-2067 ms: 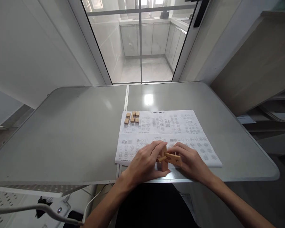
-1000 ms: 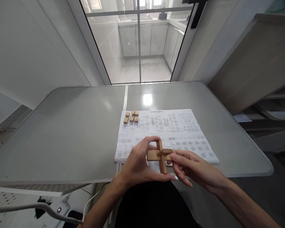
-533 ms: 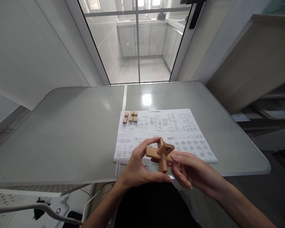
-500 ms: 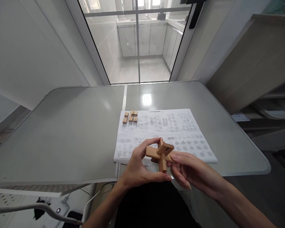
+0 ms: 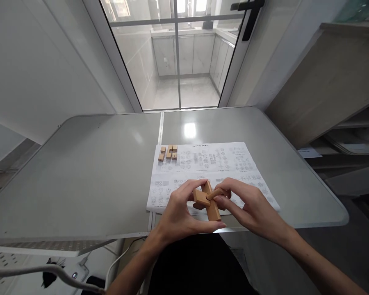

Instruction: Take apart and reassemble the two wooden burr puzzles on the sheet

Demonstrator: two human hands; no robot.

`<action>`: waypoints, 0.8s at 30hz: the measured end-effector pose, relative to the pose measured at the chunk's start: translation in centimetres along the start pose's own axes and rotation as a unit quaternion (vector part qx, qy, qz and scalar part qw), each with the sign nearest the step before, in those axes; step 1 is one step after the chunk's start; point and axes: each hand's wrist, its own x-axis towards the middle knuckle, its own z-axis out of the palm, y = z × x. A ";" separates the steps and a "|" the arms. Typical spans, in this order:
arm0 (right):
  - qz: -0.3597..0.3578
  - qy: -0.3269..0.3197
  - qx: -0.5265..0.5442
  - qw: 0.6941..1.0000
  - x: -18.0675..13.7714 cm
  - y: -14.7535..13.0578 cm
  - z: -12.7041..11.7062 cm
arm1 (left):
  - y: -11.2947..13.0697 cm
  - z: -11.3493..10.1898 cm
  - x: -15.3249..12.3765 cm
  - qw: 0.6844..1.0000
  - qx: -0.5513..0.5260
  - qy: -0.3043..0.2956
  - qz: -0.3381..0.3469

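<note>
A wooden interlocking puzzle [image 5: 213, 209] of crossed bars is held up between my two hands, above the near edge of the table. My left hand [image 5: 181, 209] grips it from the left, with the thumb at the lower end of one bar and the fingers at its upper end. My right hand [image 5: 249, 203] pinches a bar that sticks out toward the right; its fingertips hide part of that bar. Beneath the puzzle lies a printed sheet [image 5: 215, 164] covered with small diagrams.
Several small wooden pieces [image 5: 169, 155] lie on the sheet's upper left corner. The grey folding table [image 5: 110, 176] has a seam left of the sheet. A glass door [image 5: 178, 61] stands behind it, shelves [image 5: 350, 143] at the right. A cable [image 5: 49, 268] runs at lower left.
My right hand has risen and now pinches the right-hand bar from above with finger and thumb. That bar has turned, so its broad face no longer shows. My left hand keeps its grip.
</note>
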 end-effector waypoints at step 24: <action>0.021 -0.033 0.001 0.999 0.4 3.2 0.3 | -1.2 -2.5 -0.3 0.999 0.036 0.028 0.005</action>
